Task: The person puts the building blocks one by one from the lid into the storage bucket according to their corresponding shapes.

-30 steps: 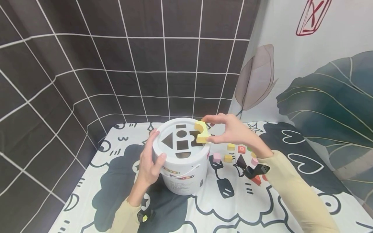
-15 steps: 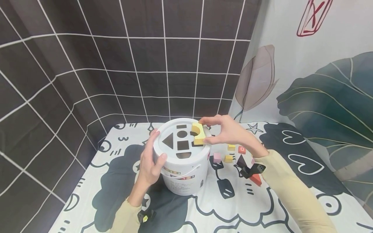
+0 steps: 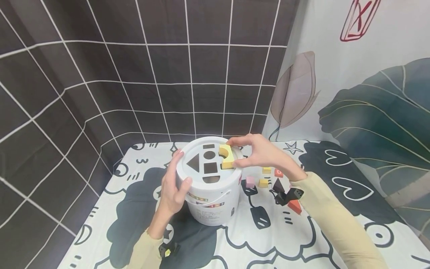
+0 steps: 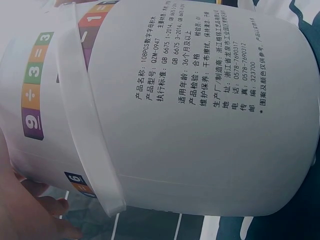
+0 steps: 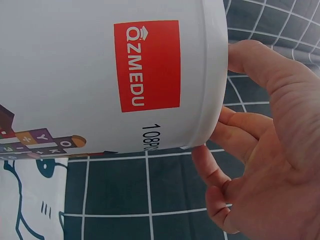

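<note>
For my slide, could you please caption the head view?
Left hand gripping round white bucket, right hand pinching yellow arched block at lid.

White bucket [image 4: 210,150]: black print [image 4: 189,70] in Chinese. Name line has 108PCS, model QZM-0947, standards GB 6675.1-2014 onward, age 36 months and up, inspection passed, inspector 01, phone 0578-7690317, fax 0578-7690312, postcode 323700. Upper coloured strip [image 4: 34,85] there reads 9 ÷ 3 = 3; a cut-off lower strip [image 4: 80,184] shows 6 =. Red label [image 5: 147,66]: QZMEDU, cap logo on the Q, with 108PC… below it, end cut off. Printed letter tiles [image 5: 45,142] include Y, O, K. Red X [image 3: 359,16] on white backdrop [image 3: 309,26]. Red block [image 3: 278,172] on the cloth: probably 0 or O, too small to be sure.
</note>
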The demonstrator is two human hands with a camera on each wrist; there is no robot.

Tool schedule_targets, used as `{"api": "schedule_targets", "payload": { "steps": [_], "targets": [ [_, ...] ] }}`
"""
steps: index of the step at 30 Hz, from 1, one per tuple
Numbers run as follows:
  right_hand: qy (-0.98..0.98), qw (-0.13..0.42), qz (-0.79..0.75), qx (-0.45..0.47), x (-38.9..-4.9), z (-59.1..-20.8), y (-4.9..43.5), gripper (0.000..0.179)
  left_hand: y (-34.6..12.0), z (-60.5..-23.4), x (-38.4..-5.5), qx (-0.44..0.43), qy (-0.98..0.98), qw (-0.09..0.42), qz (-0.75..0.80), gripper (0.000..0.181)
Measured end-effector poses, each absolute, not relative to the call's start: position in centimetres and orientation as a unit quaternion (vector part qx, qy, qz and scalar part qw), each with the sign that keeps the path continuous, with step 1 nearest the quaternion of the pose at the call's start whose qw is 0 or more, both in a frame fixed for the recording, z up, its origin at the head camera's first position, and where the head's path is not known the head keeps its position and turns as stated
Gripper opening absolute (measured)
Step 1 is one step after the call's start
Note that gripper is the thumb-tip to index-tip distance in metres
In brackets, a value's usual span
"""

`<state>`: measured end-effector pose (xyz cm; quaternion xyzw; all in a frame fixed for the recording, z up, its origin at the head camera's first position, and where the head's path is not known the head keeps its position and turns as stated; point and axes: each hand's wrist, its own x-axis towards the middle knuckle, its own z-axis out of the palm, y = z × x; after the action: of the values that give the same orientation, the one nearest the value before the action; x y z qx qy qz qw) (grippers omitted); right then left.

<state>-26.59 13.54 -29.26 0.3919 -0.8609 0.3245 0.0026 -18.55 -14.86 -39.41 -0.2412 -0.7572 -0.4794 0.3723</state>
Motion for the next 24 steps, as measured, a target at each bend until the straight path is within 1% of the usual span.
{"api": "schedule_targets", "payload": {
  "steps": [7, 15, 19, 24],
  "targets": [
    [-0.853, 0.003, 0.353, 0.384, -26.7, -29.4, 14.6, 0.057, -14.9, -39.4, -18.5, -0.238, -0.761, 0.366, -0.479, 0.071],
    [-0.859, 0.039, 0.383, 0.338, -26.6, -28.9, 19.3, 0.047, -15.0, -39.3, -18.3, -0.234, -0.762, 0.367, -0.479, 0.071],
    [-0.874, 0.058, 0.376, 0.300, -26.0, -29.1, 22.3, 0.043, -15.0, -39.3, -18.3, -0.235, -0.760, 0.368, -0.481, 0.071],
    [-0.903, 0.070, 0.361, 0.222, -24.8, -30.2, 26.0, 0.039, -14.8, -39.2, -18.4, -0.240, -0.758, 0.370, -0.480, 0.070]
  ]
}}
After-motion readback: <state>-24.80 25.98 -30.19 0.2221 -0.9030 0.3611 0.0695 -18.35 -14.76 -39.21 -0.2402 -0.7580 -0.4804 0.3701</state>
